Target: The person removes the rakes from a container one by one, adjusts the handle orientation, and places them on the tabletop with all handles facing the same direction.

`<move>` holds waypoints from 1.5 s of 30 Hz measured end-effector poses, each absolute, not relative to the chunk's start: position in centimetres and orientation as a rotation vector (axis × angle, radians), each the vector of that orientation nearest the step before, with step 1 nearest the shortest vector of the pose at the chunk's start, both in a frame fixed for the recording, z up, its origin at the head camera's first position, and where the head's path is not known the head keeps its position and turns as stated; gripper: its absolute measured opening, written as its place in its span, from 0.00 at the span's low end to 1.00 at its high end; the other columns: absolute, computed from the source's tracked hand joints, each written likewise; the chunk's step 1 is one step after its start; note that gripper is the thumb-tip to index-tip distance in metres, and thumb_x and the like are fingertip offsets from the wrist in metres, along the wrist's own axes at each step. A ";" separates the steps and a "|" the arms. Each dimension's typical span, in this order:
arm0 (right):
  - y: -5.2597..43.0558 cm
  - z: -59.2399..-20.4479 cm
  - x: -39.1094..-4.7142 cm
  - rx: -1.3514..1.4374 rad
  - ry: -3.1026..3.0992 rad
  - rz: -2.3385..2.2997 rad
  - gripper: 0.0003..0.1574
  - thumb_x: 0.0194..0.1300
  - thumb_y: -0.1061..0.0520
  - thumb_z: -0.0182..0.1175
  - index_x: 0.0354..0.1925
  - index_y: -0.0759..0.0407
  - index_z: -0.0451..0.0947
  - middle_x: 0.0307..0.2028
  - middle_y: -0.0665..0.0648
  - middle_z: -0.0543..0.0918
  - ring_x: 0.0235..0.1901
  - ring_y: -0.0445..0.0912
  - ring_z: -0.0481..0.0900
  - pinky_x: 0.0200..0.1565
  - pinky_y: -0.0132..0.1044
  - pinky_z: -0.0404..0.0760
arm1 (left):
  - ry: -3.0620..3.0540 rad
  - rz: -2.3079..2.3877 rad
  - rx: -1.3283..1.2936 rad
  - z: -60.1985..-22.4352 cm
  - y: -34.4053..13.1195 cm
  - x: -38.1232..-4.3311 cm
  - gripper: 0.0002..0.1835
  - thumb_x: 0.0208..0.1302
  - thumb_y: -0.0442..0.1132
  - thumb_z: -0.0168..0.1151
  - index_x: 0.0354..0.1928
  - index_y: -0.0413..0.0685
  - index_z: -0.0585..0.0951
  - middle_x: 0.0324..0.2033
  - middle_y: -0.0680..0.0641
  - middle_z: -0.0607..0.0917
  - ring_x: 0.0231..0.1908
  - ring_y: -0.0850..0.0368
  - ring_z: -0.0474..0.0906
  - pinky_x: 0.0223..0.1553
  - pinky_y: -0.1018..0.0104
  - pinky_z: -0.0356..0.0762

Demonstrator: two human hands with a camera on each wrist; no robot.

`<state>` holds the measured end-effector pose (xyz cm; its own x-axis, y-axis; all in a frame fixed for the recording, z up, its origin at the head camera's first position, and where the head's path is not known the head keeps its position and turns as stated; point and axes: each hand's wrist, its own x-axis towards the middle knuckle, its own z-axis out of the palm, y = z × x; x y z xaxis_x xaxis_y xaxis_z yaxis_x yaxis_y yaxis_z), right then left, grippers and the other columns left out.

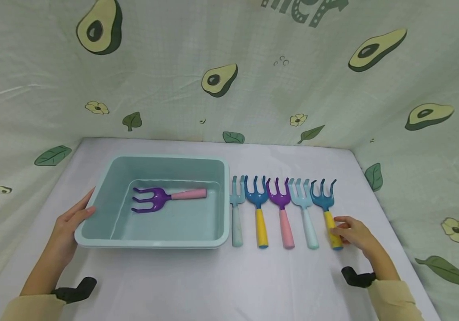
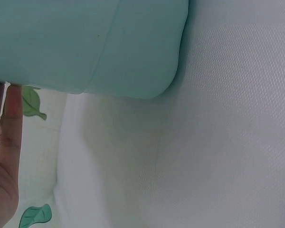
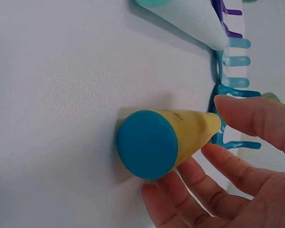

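Note:
At the right end of a row of small garden hand rakes lies a blue hand rake with a yellow handle (image 1: pixel 332 232). My right hand (image 1: pixel 353 232) holds that handle, thumb on one side and fingers on the other; in the right wrist view its round blue end cap (image 3: pixel 147 144) faces the camera. My left hand (image 1: pixel 70 226) touches the left side of a pale teal basin (image 1: pixel 153 244), its fingers (image 2: pixel 11 123) straight against the outer wall. Inside the basin lies a purple hand rake with a pink handle (image 1: pixel 189 194), tines pointing left.
Left of the held rake lie a light blue rake (image 1: pixel 308 223), a purple-and-pink rake (image 1: pixel 286 227), a blue-and-yellow rake (image 1: pixel 261 227) and a grey-blue rake (image 1: pixel 236 225) close to the basin's right wall. An avocado-print cloth (image 1: pixel 165 98) hangs behind the white table (image 1: pixel 173 285).

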<state>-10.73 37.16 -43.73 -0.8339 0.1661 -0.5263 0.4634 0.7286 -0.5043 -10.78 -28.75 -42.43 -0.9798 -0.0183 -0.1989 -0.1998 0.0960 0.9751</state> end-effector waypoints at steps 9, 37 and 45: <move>41.6 -49.2 -12.2 0.462 2.517 -0.844 0.58 0.54 0.27 0.56 0.68 0.61 0.53 0.58 0.72 0.67 0.47 0.57 0.72 0.40 0.46 0.78 | 2.243 1.978 -0.213 -42.3 -28.8 -10.9 0.28 0.70 0.45 0.47 0.70 0.68 0.55 0.71 0.62 0.50 0.64 0.69 0.56 0.37 0.82 0.72; 27.7 -34.8 -14.2 -0.080 2.602 -0.991 0.38 0.62 0.47 0.59 0.64 0.62 0.62 0.54 0.67 0.74 0.49 0.56 0.73 0.46 0.48 0.77 | 2.233 2.036 -0.178 -42.5 -28.6 -10.7 0.28 0.69 0.43 0.49 0.70 0.65 0.58 0.70 0.62 0.55 0.47 0.77 0.67 0.36 0.78 0.74; 23.8 -32.1 -15.5 -0.254 2.584 -0.972 0.36 0.60 0.47 0.61 0.63 0.60 0.65 0.54 0.63 0.74 0.51 0.55 0.72 0.44 0.45 0.78 | 2.248 2.014 -0.179 -42.4 -28.6 -10.7 0.28 0.70 0.44 0.48 0.70 0.66 0.57 0.71 0.61 0.54 0.48 0.76 0.66 0.36 0.78 0.74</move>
<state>-15.48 23.81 -32.12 -0.9165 -0.2914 -0.2740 -0.0386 0.7462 -0.6646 -10.68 -28.64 -42.43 -0.9860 -0.0089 -0.1663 -0.1662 0.1089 0.9800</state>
